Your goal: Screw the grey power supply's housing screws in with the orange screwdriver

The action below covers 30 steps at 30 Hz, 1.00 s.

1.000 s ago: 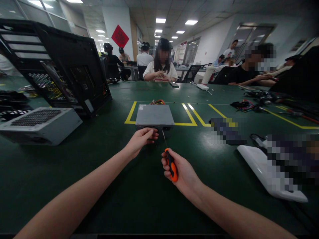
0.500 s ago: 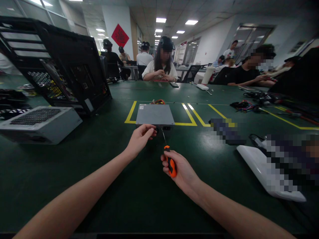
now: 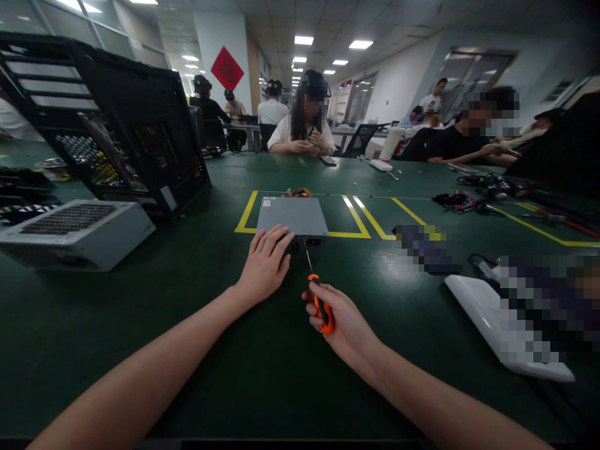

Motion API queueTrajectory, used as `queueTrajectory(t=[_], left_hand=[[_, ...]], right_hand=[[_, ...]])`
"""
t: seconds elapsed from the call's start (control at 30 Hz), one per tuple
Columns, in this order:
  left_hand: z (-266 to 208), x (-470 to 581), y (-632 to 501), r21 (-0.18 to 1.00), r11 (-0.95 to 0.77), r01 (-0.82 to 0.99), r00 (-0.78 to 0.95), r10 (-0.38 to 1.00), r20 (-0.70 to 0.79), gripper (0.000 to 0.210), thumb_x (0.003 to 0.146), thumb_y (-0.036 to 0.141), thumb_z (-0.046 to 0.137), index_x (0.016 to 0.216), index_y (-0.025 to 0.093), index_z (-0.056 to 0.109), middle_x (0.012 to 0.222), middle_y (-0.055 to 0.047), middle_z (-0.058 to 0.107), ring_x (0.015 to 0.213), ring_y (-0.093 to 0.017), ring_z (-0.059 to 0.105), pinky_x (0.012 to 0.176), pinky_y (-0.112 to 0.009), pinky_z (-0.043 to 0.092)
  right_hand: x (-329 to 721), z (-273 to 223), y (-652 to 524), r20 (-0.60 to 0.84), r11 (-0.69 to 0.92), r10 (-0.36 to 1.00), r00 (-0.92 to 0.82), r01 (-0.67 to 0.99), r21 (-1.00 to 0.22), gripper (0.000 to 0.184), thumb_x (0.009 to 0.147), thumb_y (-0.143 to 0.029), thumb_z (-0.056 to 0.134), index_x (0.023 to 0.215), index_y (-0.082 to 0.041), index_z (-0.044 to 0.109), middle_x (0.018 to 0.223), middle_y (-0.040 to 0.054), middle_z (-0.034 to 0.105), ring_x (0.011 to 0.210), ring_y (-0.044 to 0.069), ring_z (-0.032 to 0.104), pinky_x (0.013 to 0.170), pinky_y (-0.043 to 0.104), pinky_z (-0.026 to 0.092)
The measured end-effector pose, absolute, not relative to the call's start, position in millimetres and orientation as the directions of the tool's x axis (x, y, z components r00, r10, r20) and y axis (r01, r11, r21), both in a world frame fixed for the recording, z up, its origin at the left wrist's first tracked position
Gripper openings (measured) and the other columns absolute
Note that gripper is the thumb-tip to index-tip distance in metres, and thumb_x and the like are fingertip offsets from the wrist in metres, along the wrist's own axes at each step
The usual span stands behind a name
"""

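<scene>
A grey computer power supply (image 3: 295, 215) lies in front of me with its socket side towards me and coloured cables (image 3: 300, 192) behind it. My left hand (image 3: 265, 262) rests on its near left edge, fingers stretched out over the top and thumb low in front. A dark round part (image 3: 294, 248) shows beside those fingers. In my right hand (image 3: 340, 312) is a screwdriver (image 3: 323, 312) with an orange and black handle. Its thin shaft points up at the power supply's near face, beside the socket (image 3: 312, 242); whether the tip sits in a screw is too small to tell.
At left stand a black computer case (image 3: 140, 137) and a second grey power supply (image 3: 79, 234). A white device (image 3: 497, 325), a blurred dark item (image 3: 426, 247) and cables (image 3: 457, 199) lie at right. Across the green table (image 3: 225, 394) a person (image 3: 304, 125) sits.
My left hand has gone from pinching near the front of the power supply to lying with fingers spread on its edge. My right hand and the screwdriver have hardly moved.
</scene>
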<state>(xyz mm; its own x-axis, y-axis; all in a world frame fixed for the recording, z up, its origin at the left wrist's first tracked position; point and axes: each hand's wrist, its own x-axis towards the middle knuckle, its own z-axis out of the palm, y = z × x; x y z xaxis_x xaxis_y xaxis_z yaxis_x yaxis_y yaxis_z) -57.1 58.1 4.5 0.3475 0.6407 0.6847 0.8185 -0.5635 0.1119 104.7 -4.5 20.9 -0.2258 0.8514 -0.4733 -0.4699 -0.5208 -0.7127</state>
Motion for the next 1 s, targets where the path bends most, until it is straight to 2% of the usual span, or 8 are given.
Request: queueTrajectory(t=[0.1,0.2,0.43,0.57,0.67,0.8,0.9,1.0], left_hand=[[3.4,-56.3,57.7,0.099,-0.551,0.828,0.353,0.650,0.673,0.044,0.085,0.017,0.042,0.129,0.015,0.038,0.132,-0.012,0.044,0.128,-0.023,0.033,0.109,-0.045,0.020],[3.2,-55.7,57.2,0.106,-0.549,0.829,0.347,0.654,0.673,0.046,0.084,0.018,0.043,0.130,0.016,0.036,0.132,-0.012,0.043,0.128,-0.024,0.032,0.109,-0.047,0.019],[2.4,-56.2,57.8,0.096,-0.548,0.831,0.355,0.654,0.668,0.047,0.084,0.018,0.044,0.130,0.015,0.036,0.133,-0.012,0.042,0.129,-0.024,0.031,0.109,-0.046,0.019],[2.4,-56.2,57.9,0.073,-0.539,0.839,0.364,0.656,0.661,0.045,0.085,0.019,0.042,0.129,0.014,0.036,0.133,-0.012,0.042,0.128,-0.023,0.031,0.109,-0.045,0.018],[2.5,-55.9,58.1,0.071,-0.536,0.841,0.364,0.658,0.659,0.044,0.085,0.019,0.042,0.129,0.014,0.036,0.133,-0.012,0.042,0.129,-0.023,0.031,0.109,-0.045,0.018],[2.6,-55.5,58.4,0.091,-0.545,0.834,0.356,0.656,0.666,0.047,0.084,0.018,0.044,0.130,0.016,0.036,0.133,-0.013,0.042,0.128,-0.024,0.032,0.109,-0.047,0.019],[2.5,-55.6,58.3,0.091,-0.549,0.831,0.359,0.654,0.666,0.047,0.084,0.018,0.044,0.130,0.015,0.036,0.132,-0.013,0.042,0.128,-0.024,0.032,0.109,-0.047,0.019],[2.4,-55.8,58.2,0.094,-0.552,0.829,0.361,0.655,0.664,0.047,0.084,0.018,0.043,0.130,0.016,0.035,0.132,-0.013,0.042,0.128,-0.025,0.032,0.108,-0.048,0.019]], right_hand=[[105.4,21.7,-4.3,-0.461,-0.514,0.856,-0.234,-0.472,-0.716,0.008,0.080,-0.023,0.057,0.079,-0.015,0.056,0.073,0.0014,0.058,0.057,0.007,0.052,0.048,0.017,0.040],[105.6,23.2,-3.9,-0.493,-0.561,0.827,-0.270,-0.456,-0.691,0.018,0.086,-0.026,0.046,0.085,-0.015,0.058,0.070,0.0028,0.058,0.057,0.009,0.052,0.051,0.020,0.043],[105.2,23.8,-2.7,-0.473,-0.542,0.837,-0.275,-0.538,-0.646,0.022,0.089,-0.028,0.039,0.084,-0.014,0.055,0.064,0.0021,0.056,0.046,0.006,0.045,0.040,0.015,0.030],[107.9,22.7,-2.5,-0.446,-0.494,0.869,-0.216,-0.451,-0.744,0.011,0.082,-0.027,0.052,0.080,-0.017,0.054,0.068,0.0003,0.058,0.054,0.009,0.052,0.045,0.019,0.038],[109.8,21.8,-1.8,-0.405,-0.425,0.904,-0.138,-0.391,-0.816,0.015,0.074,-0.028,0.063,0.075,-0.017,0.053,0.067,-0.0019,0.057,0.056,0.008,0.052,0.047,0.019,0.040],[110.0,19.2,0.5,-0.398,-0.401,0.913,-0.092,-0.378,-0.834,0.019,0.067,-0.025,0.071,0.072,-0.017,0.054,0.060,-0.0041,0.052,0.052,0.006,0.048,0.046,0.017,0.039],[108.8,18.2,1.0,-0.421,-0.436,0.898,-0.131,-0.404,-0.804,0.014,0.072,-0.026,0.067,0.075,-0.016,0.057,0.067,-0.0011,0.056,0.056,0.007,0.051,0.048,0.018,0.042],[107.5,18.2,0.9,-0.486,-0.524,0.849,-0.210,-0.462,-0.716,0.018,0.084,-0.029,0.051,0.081,-0.014,0.060,0.071,0.0026,0.059,0.058,0.008,0.054,0.052,0.020,0.045]])
